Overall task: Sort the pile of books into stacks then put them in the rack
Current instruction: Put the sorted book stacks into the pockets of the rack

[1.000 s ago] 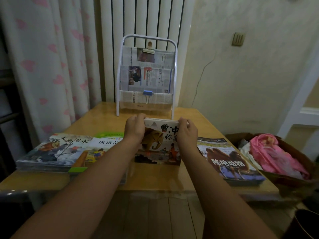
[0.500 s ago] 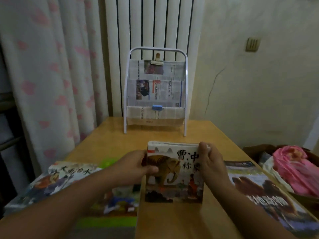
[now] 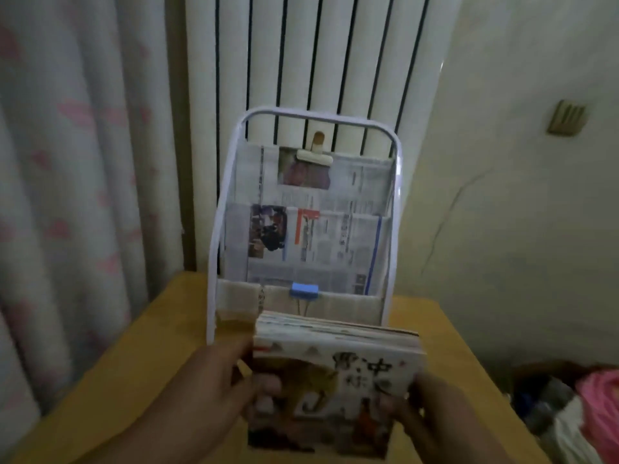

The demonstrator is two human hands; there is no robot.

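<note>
1. Books (image 3: 335,373) sitting as one squared stack between both hands, lifted clear of the table (image 3: 435,333) and tilted so the top cover faces the camera, just in front of the rack (image 3: 303,229).
2. Left hand (image 3: 214,390) gripping the stack's left edge, thumb curled over the cover, fingers wrapped behind.
3. Right hand (image 3: 422,413) clasping the right edge likewise, fingertips showing on the cover near the lower corner.
4. Judging the step: sorting seemingly done for this stack, now carrying it toward the rack for loading.
5. Standing at the far end of the table, against the radiator (image 3: 301,61): a white tube frame with three stepped pockets lined in newspaper.
6. Holding the lining: a blue binder clip (image 3: 304,290) on the front pocket's rim, a pale clip (image 3: 315,155) on the top pocket.
7. Calling next for raising the stack above the front pocket's rim, keeping both edges pinched so no book slides out, then lowering it in without snagging the blue clip.
8. Reading the cover: large Chinese characters at upper right, blurred, possibly "曹冲称象", beside an elephant picture; newspaper print too small to read.
</note>
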